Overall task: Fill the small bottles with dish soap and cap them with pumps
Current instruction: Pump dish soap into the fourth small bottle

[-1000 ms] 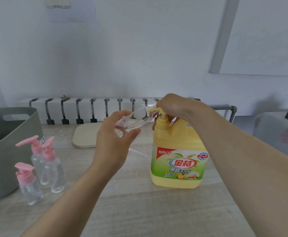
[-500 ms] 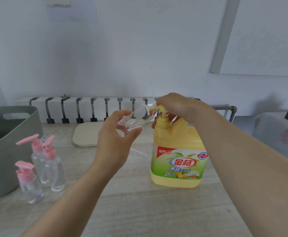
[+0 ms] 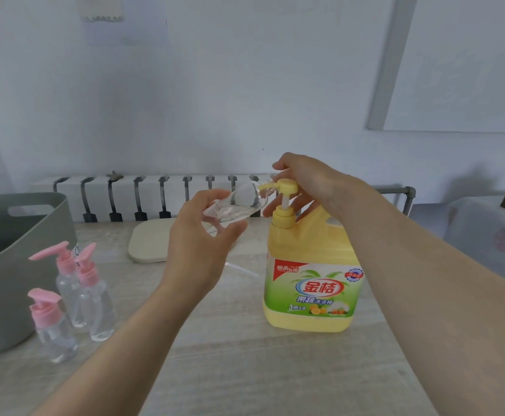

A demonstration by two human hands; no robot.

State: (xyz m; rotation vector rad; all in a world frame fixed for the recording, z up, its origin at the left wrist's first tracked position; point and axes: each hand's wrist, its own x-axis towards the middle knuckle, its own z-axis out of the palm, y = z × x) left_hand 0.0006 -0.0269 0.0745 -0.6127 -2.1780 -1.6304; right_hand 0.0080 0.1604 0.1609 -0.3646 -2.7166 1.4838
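My left hand (image 3: 197, 247) holds a small clear bottle (image 3: 239, 202) tilted on its side, its mouth against the nozzle of the yellow pump head (image 3: 287, 186). A little clear liquid lies in it. The pump tops a big yellow dish soap jug (image 3: 311, 283) standing on the table. My right hand (image 3: 314, 181) curls round the pump head from behind, thumb above and fingers behind the white stem. At the left stand three small clear bottles with pink pumps (image 3: 54, 328), (image 3: 68, 283), (image 3: 95, 298).
A grey basket (image 3: 11, 265) sits at the left edge beside the capped bottles. A beige board (image 3: 149, 241) lies behind my left hand, with a white radiator (image 3: 155, 193) along the wall. A thin clear tube (image 3: 242, 270) lies on the table.
The pump head has risen and its white stem now shows; my right hand went up with it. The small bottle stays at the nozzle.
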